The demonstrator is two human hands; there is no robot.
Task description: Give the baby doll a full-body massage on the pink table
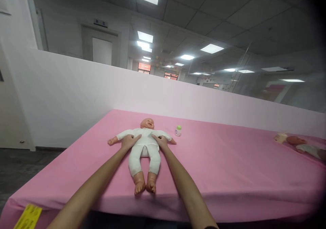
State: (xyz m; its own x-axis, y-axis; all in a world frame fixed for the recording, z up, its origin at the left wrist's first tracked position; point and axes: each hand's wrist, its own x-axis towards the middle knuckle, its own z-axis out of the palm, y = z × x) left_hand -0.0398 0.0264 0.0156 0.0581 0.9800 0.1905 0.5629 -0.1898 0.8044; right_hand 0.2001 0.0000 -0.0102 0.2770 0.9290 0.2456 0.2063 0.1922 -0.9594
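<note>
Nearest, at the lower left, a yellow label (28,217) with blurred markings hangs by the front edge of a counter (216,171) draped in pink cloth. Two bare forearms reach in over that edge, one on each side of a baby doll (145,142) in a white suit. The doll lies on its back on the left part of the counter, bare feet towards the person, legs slightly parted, arms spread out and head at the far end. The left hand (129,141) holds one side of its chest, thumb laid over the front of the suit; the right hand (160,140) holds the other side in the same way, the fingers of both mostly hidden. Just beyond the doll's outstretched arm on the right stands a small clear bottle (178,132) with a green cap. Well apart, at the counter's right end, lies a second doll (309,150), blurred and partly cut off, with a pale container (280,137) beside its head. Behind the counter runs a low white wall (76,83); above it, glass (216,61) shows a door (102,51) and lit ceiling panels (212,48).
</note>
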